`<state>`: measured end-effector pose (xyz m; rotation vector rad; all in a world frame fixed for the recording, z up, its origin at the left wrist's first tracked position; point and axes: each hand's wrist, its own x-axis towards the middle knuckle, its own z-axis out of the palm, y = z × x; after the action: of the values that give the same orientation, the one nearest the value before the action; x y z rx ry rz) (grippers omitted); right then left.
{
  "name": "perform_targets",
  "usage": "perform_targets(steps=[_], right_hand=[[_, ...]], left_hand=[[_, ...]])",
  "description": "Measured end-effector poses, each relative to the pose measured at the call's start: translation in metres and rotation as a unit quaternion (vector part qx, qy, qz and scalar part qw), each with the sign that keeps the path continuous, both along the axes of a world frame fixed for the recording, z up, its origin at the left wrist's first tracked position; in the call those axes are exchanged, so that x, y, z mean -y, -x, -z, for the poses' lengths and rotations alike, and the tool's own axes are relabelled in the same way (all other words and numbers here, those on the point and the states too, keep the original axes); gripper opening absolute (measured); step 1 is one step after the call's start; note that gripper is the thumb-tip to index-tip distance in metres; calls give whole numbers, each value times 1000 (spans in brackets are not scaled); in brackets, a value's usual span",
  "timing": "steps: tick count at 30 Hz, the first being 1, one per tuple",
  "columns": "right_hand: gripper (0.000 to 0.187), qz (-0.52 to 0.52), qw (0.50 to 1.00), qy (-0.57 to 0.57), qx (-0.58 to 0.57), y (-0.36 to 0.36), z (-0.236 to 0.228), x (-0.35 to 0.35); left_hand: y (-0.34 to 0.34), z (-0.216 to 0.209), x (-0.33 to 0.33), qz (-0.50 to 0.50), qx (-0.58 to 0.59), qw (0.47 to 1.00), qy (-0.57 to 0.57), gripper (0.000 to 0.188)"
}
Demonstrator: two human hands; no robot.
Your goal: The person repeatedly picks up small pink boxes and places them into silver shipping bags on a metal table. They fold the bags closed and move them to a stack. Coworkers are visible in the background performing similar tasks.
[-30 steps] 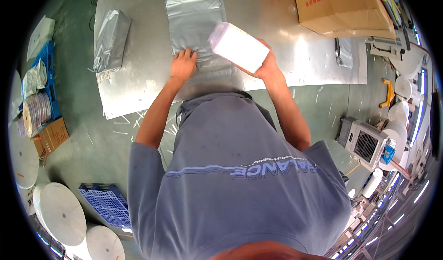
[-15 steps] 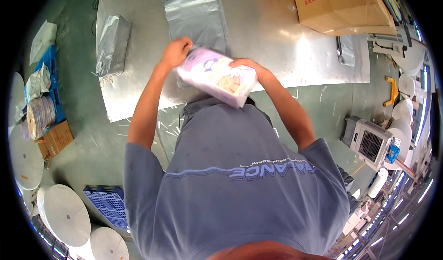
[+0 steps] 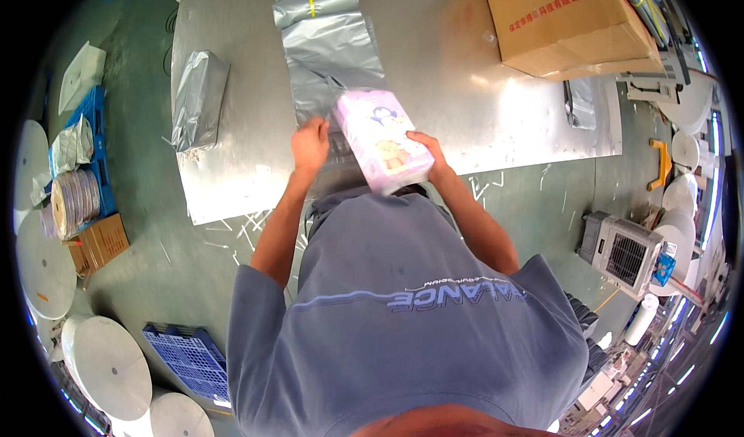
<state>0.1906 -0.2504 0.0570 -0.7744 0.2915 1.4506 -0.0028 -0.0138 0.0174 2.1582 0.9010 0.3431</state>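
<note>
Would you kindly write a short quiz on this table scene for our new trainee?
1. True or false: the brown carton is to the right of the grey plastic sheeting.

2. Fill in the blank: the grey wrapped parcel lies near the ____ edge of the metal table.

3. Which thing is in the person's right hand?
A) the brown carton
B) the grey wrapped parcel
C) the pink package

Key: 1. True. 2. Left. 3. C.
</note>
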Motion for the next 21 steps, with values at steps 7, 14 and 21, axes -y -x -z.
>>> perform_targets(steps=[7,14,21], right_hand=[[46,-181,781,145,580,70,13,-14],[43,-288,696,196,628,4,15,-29],[27,-281,450,234,814,-2,67,-65]], left_hand=[[21,44,23,39,-64,997,20,15],[30,31,-3,85,-36,995,44,18],[8,61,-12,61,-61,994,-66,21]])
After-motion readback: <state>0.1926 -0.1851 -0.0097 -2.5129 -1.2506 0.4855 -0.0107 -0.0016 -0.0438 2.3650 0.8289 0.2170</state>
